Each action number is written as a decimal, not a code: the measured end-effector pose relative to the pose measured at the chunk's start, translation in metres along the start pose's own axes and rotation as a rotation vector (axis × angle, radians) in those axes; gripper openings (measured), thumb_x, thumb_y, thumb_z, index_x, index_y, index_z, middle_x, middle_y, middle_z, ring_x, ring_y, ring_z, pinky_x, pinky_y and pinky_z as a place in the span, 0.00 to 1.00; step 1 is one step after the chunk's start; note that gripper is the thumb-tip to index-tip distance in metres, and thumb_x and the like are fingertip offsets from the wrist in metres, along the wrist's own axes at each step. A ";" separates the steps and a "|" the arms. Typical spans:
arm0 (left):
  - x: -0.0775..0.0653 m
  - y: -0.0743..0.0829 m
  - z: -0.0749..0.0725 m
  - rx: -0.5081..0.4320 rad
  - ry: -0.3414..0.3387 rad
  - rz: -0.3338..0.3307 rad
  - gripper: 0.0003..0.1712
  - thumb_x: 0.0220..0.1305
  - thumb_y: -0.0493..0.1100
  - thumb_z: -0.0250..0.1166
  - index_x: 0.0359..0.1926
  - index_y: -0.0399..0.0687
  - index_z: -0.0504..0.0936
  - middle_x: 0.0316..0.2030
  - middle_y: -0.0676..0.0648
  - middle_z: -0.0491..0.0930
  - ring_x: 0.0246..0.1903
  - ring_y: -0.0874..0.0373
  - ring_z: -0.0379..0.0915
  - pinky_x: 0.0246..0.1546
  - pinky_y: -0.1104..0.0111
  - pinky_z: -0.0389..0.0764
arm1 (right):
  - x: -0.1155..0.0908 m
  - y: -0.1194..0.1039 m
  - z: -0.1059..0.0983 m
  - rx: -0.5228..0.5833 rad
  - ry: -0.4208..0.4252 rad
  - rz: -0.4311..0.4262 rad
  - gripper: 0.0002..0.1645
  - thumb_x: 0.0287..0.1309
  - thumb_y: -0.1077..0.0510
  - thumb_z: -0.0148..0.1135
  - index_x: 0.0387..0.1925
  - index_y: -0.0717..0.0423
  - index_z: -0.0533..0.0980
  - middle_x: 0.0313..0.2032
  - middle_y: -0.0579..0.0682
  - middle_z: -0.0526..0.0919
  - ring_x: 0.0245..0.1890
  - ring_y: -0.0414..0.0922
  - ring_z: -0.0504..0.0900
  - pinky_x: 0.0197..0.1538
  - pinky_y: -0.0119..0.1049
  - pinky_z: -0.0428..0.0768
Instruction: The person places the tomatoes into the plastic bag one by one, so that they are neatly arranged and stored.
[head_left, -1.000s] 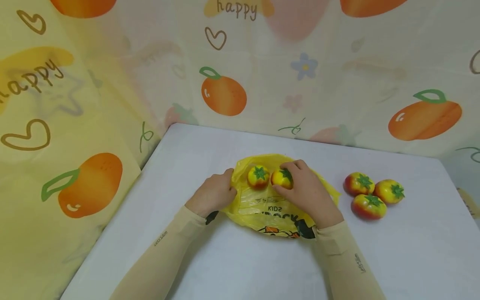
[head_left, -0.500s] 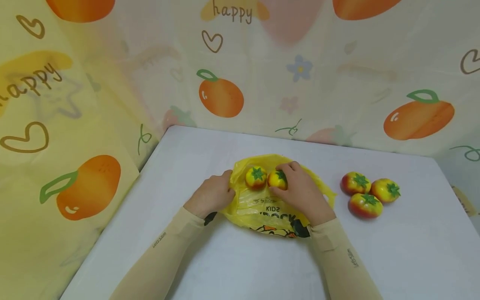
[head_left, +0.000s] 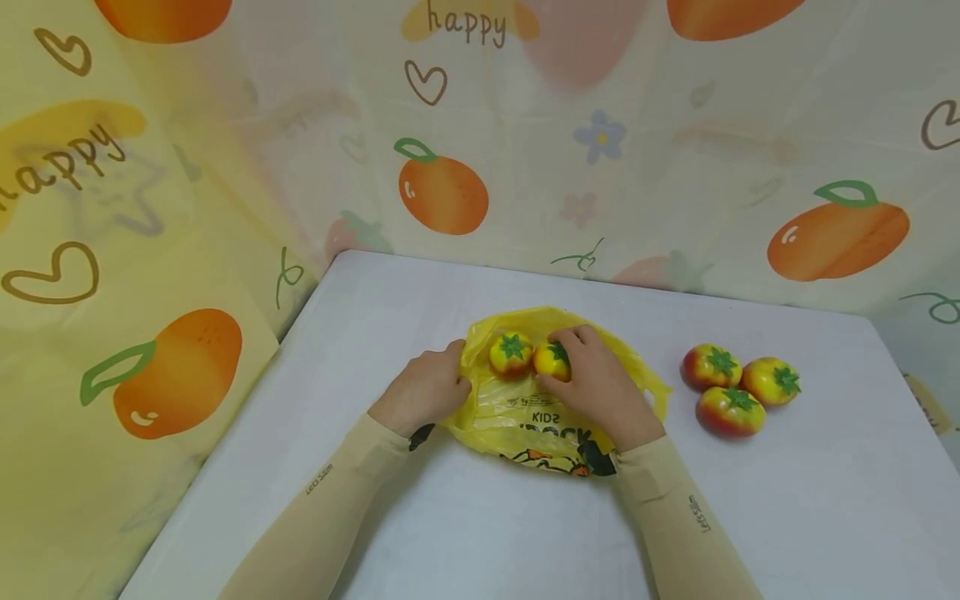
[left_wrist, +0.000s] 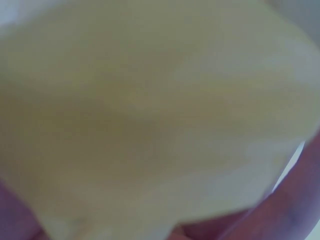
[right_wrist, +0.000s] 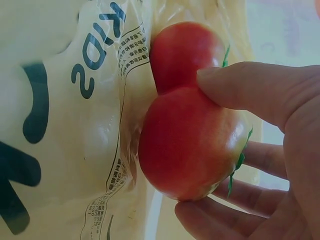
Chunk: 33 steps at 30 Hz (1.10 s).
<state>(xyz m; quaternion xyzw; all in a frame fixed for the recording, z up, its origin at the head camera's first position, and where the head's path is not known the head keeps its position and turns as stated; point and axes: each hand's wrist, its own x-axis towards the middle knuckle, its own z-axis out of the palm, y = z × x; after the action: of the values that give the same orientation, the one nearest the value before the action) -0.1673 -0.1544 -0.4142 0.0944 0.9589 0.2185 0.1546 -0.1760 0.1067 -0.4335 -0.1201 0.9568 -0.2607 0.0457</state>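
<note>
In the head view a yellow plastic bag (head_left: 517, 417) with dark lettering lies spread on the table, its mouth gaping. My left hand (head_left: 423, 387) grips the bag's left edge; in the left wrist view blurred yellow plastic (left_wrist: 150, 110) fills most of the picture. My right hand (head_left: 603, 383), inside the bag's mouth, holds a red-and-yellow tomato (head_left: 552, 360) with a green star-shaped top. Its thumb and fingers curl round the fruit (right_wrist: 187, 145) in the right wrist view. Against it sits a second tomato (head_left: 512, 356), just to its left in the bag.
Three more tomatoes (head_left: 731, 412) are clustered on the white table (head_left: 480, 533), right of the bag. A fruit-printed curtain (head_left: 517, 183) rises behind the table's far edge, and another stretch of it runs along the left side.
My right hand has shifted slightly left with its tomato, closing in on the other one. The left hand keeps its grip on the bag, and the head view has shifted a little.
</note>
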 end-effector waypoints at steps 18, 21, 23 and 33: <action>-0.001 0.002 0.000 -0.014 0.006 0.005 0.36 0.76 0.40 0.55 0.80 0.34 0.63 0.52 0.34 0.87 0.26 0.53 0.77 0.28 0.67 0.76 | 0.001 0.000 0.004 -0.011 -0.012 0.015 0.40 0.67 0.43 0.74 0.73 0.51 0.71 0.70 0.56 0.70 0.61 0.56 0.79 0.70 0.57 0.80; -0.001 0.003 0.000 -0.009 0.007 0.003 0.36 0.76 0.40 0.55 0.80 0.34 0.63 0.51 0.34 0.87 0.26 0.53 0.77 0.27 0.67 0.76 | 0.002 0.000 0.004 -0.015 -0.013 0.012 0.40 0.67 0.42 0.74 0.73 0.51 0.71 0.69 0.55 0.71 0.61 0.56 0.79 0.70 0.56 0.80; -0.001 0.003 0.000 -0.007 0.007 0.001 0.36 0.76 0.40 0.55 0.80 0.34 0.63 0.51 0.34 0.87 0.26 0.53 0.77 0.27 0.67 0.76 | 0.002 0.001 0.004 -0.016 -0.011 0.011 0.40 0.67 0.42 0.74 0.73 0.50 0.71 0.69 0.55 0.71 0.61 0.55 0.79 0.70 0.56 0.80; 0.000 0.002 0.001 -0.008 0.011 0.004 0.36 0.76 0.40 0.55 0.80 0.33 0.63 0.51 0.34 0.87 0.25 0.52 0.77 0.27 0.67 0.76 | 0.001 0.001 0.003 -0.025 -0.019 0.015 0.42 0.68 0.42 0.74 0.76 0.50 0.69 0.71 0.56 0.70 0.64 0.57 0.78 0.72 0.58 0.78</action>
<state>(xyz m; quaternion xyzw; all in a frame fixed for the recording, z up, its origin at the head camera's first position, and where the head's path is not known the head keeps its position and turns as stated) -0.1664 -0.1517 -0.4144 0.0946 0.9587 0.2230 0.1494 -0.1770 0.1059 -0.4365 -0.1157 0.9604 -0.2475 0.0551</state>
